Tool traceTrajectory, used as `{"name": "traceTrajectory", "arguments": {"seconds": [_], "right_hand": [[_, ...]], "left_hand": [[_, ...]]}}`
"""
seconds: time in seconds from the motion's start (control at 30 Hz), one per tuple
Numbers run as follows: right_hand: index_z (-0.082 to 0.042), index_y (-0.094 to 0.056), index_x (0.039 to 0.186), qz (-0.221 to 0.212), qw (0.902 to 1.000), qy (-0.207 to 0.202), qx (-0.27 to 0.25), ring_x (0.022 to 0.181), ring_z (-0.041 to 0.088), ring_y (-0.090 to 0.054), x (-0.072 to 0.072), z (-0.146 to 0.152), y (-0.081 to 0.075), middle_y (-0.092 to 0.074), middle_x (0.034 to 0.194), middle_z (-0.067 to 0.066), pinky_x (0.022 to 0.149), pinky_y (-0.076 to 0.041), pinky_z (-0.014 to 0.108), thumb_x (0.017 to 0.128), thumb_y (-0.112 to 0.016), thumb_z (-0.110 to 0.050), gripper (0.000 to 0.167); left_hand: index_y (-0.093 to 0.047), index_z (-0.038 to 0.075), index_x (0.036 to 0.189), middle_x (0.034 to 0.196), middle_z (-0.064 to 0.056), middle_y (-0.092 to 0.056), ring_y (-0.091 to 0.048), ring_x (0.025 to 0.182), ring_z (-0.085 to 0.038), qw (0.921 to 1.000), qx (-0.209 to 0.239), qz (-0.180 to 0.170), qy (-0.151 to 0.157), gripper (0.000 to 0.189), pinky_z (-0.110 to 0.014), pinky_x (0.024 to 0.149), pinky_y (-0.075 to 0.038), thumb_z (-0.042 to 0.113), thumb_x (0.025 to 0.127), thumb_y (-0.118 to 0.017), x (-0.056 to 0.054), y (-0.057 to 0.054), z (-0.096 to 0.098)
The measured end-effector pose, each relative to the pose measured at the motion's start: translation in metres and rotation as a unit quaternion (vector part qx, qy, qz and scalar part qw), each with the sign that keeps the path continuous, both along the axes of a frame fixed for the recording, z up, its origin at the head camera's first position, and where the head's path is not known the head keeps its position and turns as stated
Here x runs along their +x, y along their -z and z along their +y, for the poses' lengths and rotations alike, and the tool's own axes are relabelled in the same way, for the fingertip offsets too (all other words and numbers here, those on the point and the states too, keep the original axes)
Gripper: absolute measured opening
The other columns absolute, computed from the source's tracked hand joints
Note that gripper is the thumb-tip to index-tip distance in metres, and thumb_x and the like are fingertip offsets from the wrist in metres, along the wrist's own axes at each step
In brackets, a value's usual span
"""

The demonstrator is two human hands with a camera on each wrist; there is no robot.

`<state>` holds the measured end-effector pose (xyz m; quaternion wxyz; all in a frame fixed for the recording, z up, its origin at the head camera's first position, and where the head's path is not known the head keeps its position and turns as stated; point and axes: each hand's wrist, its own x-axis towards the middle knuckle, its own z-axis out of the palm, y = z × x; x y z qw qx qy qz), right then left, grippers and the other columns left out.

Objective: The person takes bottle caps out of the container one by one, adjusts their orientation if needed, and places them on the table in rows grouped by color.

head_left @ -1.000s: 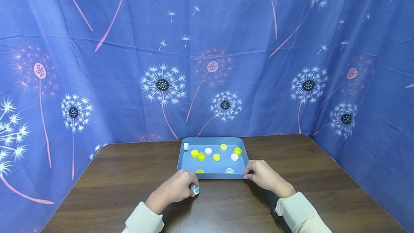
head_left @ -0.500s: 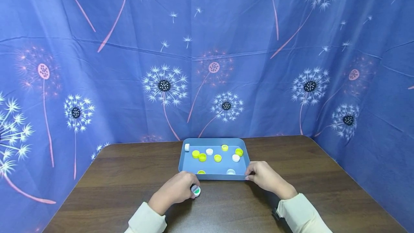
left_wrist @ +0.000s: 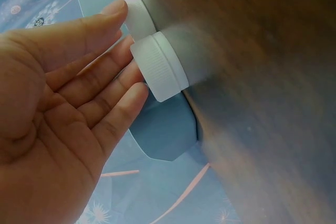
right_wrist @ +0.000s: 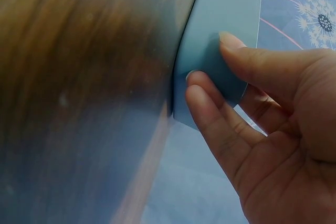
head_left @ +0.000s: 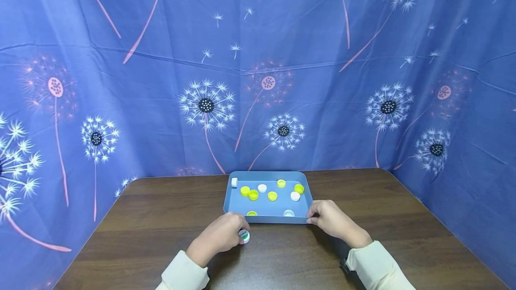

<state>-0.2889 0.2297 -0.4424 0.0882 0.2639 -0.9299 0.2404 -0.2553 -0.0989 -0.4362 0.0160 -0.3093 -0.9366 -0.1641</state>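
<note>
White caps (left_wrist: 159,69), 2: held by left hand (head_left: 219,236), thumb and part-curled fingers on them, just in front of blue tray (head_left: 278,220) | tray: on tabletop (head_left: 278,263), 6 yellow caps (head_left: 272,196) inside | right hand (head_left: 331,219): thumb and fingers pinch near right corner.

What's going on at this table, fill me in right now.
A person is working with both bare hands at a wooden table. The left hand has two white caps at its fingers, just in front of a shallow blue tray. The right hand holds the tray's near right corner. Inside the tray, yellow caps and more white ones lie scattered.
</note>
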Motion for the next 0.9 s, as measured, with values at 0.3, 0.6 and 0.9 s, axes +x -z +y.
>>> {"name": "traceTrajectory", "arguments": {"seconds": [0.3,0.6,0.9], "right_hand": [[-0.013,-0.075,0.075,0.007,1.0,-0.005,-0.001,0.074,0.002,-0.057,0.0,0.0,0.0,-0.064,0.073,-0.013,0.066,-0.052,0.025,0.077,-0.08,0.002,0.016],[-0.014,-0.076,0.075,0.002,0.9999,-0.01,0.002,0.075,0.003,-0.06,0.0,0.002,0.0,-0.067,0.074,-0.009,0.065,-0.053,0.025,0.079,-0.08,0.0,0.015],[-0.012,-0.077,0.078,0.005,0.9997,-0.022,0.004,0.077,0.004,-0.061,-0.002,0.002,-0.001,-0.068,0.076,-0.008,0.068,-0.054,0.026,0.079,-0.079,0.0,0.013]], "left_hand": [[-0.078,0.007,0.095,0.092,0.005,-0.072,-0.064,0.089,-0.007,0.9999,0.012,-0.006,0.006,0.02,-0.027,0.08,-0.055,0.002,0.076,-0.081,0.0,0.001,0.0],[-0.077,0.007,0.103,0.103,0.003,-0.072,-0.065,0.105,-0.015,0.999,0.03,-0.028,0.018,0.027,-0.031,0.092,-0.053,0.004,0.077,-0.082,0.001,-0.005,-0.002],[-0.074,0.004,0.111,0.11,0.001,-0.071,-0.065,0.104,-0.015,0.9922,0.113,-0.019,0.049,0.03,-0.032,0.089,-0.055,0.005,0.082,-0.079,-0.004,-0.027,-0.02]]}}
